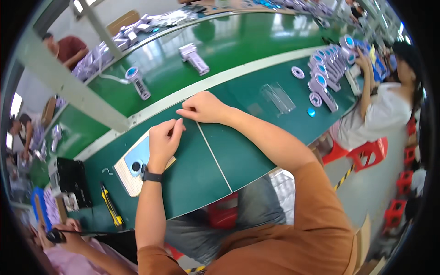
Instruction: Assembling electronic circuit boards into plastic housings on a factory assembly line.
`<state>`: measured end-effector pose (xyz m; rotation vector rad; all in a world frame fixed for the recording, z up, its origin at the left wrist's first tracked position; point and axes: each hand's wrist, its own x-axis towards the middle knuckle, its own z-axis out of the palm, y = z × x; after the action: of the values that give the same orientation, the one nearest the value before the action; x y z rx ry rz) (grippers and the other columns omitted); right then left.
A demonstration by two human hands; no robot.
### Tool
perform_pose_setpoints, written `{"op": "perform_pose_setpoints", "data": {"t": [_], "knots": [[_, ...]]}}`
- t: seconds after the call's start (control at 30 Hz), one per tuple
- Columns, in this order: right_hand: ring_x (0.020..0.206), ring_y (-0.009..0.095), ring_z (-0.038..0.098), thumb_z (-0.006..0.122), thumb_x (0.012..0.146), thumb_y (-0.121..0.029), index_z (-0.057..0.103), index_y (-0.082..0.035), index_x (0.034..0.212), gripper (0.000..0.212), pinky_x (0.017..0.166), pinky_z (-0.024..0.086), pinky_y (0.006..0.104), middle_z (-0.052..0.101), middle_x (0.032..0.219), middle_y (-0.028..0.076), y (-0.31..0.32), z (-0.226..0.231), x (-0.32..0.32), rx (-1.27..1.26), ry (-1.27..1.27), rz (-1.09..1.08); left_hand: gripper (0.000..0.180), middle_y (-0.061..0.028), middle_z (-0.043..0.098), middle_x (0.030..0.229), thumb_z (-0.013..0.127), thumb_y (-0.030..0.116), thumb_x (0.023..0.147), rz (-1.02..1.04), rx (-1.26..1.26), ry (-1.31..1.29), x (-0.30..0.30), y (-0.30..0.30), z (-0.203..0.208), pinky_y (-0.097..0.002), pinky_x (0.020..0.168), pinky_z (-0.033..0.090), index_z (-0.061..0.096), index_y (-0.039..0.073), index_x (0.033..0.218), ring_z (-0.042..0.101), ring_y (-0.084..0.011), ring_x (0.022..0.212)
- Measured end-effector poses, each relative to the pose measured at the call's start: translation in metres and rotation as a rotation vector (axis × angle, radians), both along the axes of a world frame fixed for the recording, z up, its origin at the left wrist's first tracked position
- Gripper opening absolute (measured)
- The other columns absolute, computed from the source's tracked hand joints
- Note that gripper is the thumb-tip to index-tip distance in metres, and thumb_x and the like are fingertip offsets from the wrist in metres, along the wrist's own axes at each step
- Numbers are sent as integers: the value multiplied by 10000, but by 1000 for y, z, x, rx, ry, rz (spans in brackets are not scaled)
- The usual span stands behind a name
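Hovering above the desk, the left hand and the right hand meet almost fingertip to fingertip. Both have their fingers curled inward; whether either is pinched on something small, or whether they touch, I cannot tell. Just beneath and beside the left hand, a light-blue flat thing lies on a cream pad, partly covered by that forearm and its black wristband.

For steady work here, I would judge it best to rest the wrists lightly, leave the fingertips in plain sight, and lift the wristband clear of the pad (it could easily drag there).

Farther left of the left hand are a small white hook-shaped piece, a yellow cutter and a black box. Ahead of both hands, beyond a pale rail, lie two lilac handheld devices. Right of the right hand come a clear plastic tray, a blue disc and, near a seated co-worker, a row of similar devices.

Any lettering on these is too small to read.
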<state>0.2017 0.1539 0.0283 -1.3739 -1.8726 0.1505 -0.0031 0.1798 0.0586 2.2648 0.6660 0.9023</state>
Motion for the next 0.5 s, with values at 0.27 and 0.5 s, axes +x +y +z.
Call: {"op": "perform_pose_setpoints", "data": {"t": [0.27,0.5], "knots": [[779,391,707,677,855,-431,739,-10,789,431,700,570,484,697,764,224,-54,42,-23,-426,-182,-75,277,-2,540,653,593,116,1000,-6,20,-40,-5,16,-31,-249,599,402,671,-47,790,435,-52,645],[670,152,610,707,958,-183,583,-26,794,259,594,492,327,597,718,24,-332,-43,-55,-636,1462,511,353,96,325,636,515,232,1058,25,-104,73,-10,17,-23,-258,534,161,688,7,848,279,-16,589]]}}
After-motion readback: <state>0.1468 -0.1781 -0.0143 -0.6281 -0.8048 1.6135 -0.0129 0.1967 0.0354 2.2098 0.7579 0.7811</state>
